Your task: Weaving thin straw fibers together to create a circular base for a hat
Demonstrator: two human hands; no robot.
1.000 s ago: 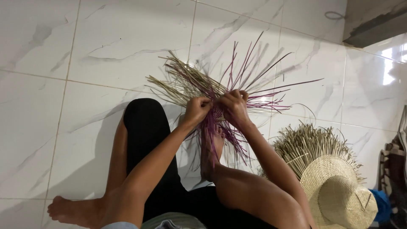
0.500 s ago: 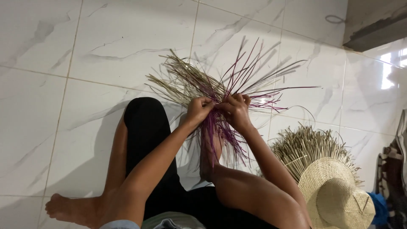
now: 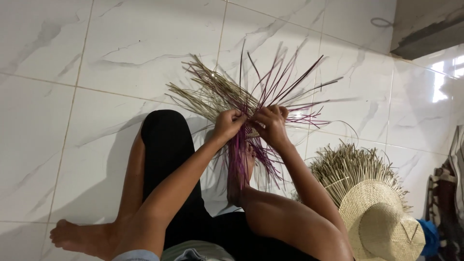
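Note:
A bundle of thin straw strands (image 3: 251,96), some purple and some pale green, fans out over the white tiled floor in front of me. My left hand (image 3: 226,124) pinches strands at the small woven middle of the bundle. Close beside it, my right hand (image 3: 271,124) grips other strands of the same piece. Long purple strands hang down over my right foot (image 3: 239,174), which rests under the weave. The woven centre is mostly hidden between my fingers.
A pale straw hat (image 3: 382,220) with loose unwoven strands around its brim lies on the floor at the lower right. Beyond it sit a blue object (image 3: 427,237) and striped fabric (image 3: 447,193). A dark step (image 3: 425,26) is at the top right.
Both hands stay on the woven middle while the upright purple strands shift and swing leftward and upward. The view has drifted slightly.

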